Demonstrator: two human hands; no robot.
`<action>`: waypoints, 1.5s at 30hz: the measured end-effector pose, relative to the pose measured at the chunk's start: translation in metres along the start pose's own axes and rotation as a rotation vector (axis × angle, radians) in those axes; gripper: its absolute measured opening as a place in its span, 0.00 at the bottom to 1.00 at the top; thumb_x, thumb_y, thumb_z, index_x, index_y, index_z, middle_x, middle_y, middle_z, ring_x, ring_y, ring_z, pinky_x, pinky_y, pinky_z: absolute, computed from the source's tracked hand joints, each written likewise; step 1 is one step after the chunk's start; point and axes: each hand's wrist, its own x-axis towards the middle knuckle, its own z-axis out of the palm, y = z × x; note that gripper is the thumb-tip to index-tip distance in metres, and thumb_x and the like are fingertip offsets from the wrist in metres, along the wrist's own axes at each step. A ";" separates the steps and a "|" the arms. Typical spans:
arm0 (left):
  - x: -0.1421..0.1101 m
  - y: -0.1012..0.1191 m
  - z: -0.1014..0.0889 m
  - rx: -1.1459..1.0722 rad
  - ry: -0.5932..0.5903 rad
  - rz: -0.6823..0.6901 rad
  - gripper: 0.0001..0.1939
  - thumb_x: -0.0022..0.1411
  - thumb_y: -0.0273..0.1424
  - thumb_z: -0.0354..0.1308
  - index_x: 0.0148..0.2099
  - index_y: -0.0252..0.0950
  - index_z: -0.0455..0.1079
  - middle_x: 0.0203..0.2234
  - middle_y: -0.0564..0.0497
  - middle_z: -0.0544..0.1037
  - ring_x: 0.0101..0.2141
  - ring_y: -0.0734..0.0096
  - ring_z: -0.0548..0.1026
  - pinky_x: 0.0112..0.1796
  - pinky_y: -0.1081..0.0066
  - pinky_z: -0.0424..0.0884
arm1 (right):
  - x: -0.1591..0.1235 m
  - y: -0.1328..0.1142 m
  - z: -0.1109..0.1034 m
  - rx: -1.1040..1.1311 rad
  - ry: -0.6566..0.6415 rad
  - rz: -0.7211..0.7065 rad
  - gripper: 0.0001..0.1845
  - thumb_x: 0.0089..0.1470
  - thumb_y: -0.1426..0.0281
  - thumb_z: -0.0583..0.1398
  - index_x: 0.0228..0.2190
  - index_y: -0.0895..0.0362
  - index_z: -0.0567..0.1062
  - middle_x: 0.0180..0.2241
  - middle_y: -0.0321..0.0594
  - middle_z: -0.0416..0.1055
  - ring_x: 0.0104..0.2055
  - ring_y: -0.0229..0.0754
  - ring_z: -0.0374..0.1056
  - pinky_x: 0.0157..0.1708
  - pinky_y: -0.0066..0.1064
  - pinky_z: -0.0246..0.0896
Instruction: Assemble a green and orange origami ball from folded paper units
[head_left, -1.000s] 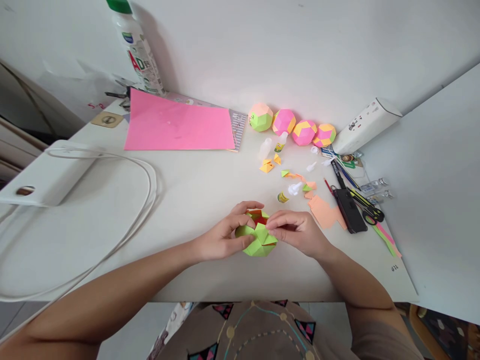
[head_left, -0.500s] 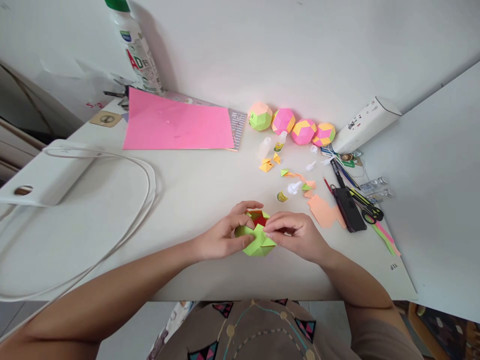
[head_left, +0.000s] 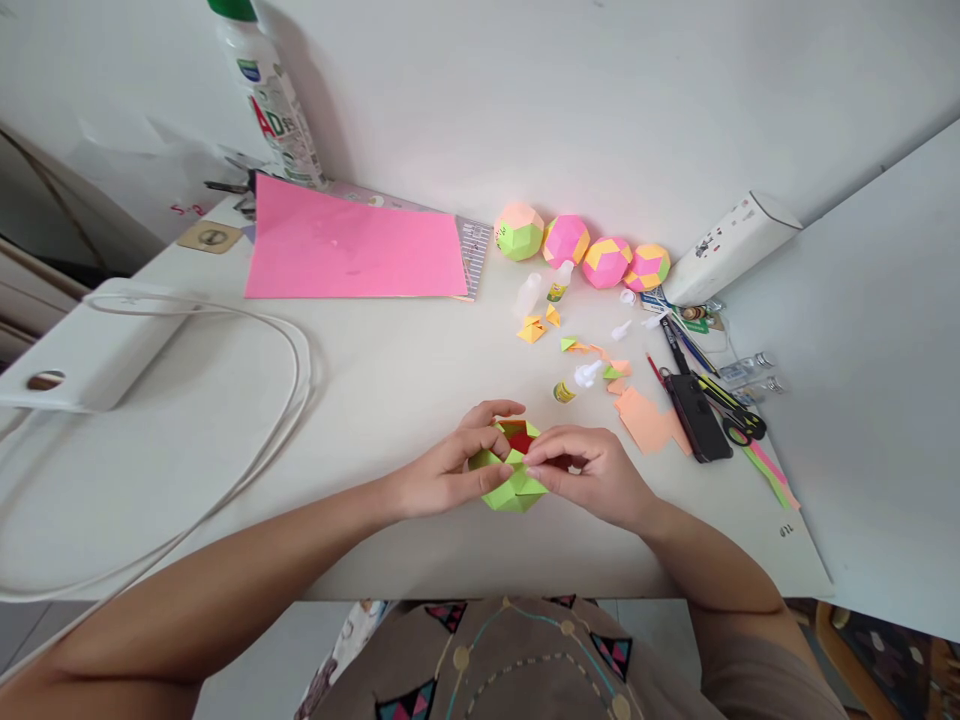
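Near the front of the desk sits a green paper ball point(head_left: 517, 492), faceted and open at the top, its inside red and orange. My left hand point(head_left: 454, 465) grips its left rim, with the fingers at the opening and the thumb on the outer near side. From the right, my right hand point(head_left: 592, 470) pinches the ball's near rim between thumb and fingertips. Both sets of fingertips almost meet there. The hands cover the ball's left and right sides.
Several finished paper balls point(head_left: 566, 240) line the wall. Closer in are a glue bottle point(head_left: 564, 391), orange folded pieces point(head_left: 532, 329) and peach paper point(head_left: 646, 420). Scissors point(head_left: 739, 420) and a black phone point(head_left: 699, 418) lie right. Pink paper point(head_left: 356, 245) and a white power strip point(head_left: 112, 345) are left.
My right fingertips have shifted slightly left along the rim, toward my left thumb. The paper flap there, standing up before, is now pressed down between the fingers. The left hand has barely moved.
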 end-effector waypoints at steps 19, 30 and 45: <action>0.002 -0.005 0.005 0.119 0.075 0.034 0.21 0.67 0.50 0.45 0.34 0.37 0.61 0.55 0.41 0.57 0.62 0.55 0.54 0.56 0.56 0.62 | -0.001 -0.001 0.004 -0.022 0.055 0.050 0.05 0.50 0.69 0.63 0.27 0.57 0.79 0.27 0.39 0.76 0.24 0.34 0.64 0.23 0.26 0.60; 0.000 -0.017 0.008 0.091 0.114 0.121 0.32 0.61 0.54 0.50 0.60 0.44 0.50 0.62 0.39 0.44 0.64 0.47 0.49 0.59 0.45 0.59 | 0.002 0.000 0.004 0.007 0.114 0.095 0.03 0.49 0.69 0.64 0.27 0.57 0.78 0.26 0.37 0.75 0.24 0.34 0.65 0.24 0.26 0.62; -0.001 -0.027 0.013 0.435 0.028 0.231 0.49 0.54 0.48 0.63 0.69 0.49 0.37 0.65 0.35 0.40 0.64 0.38 0.50 0.57 0.42 0.61 | 0.000 -0.005 0.000 0.017 0.003 0.207 0.05 0.47 0.69 0.65 0.28 0.58 0.78 0.24 0.34 0.71 0.23 0.31 0.60 0.23 0.25 0.57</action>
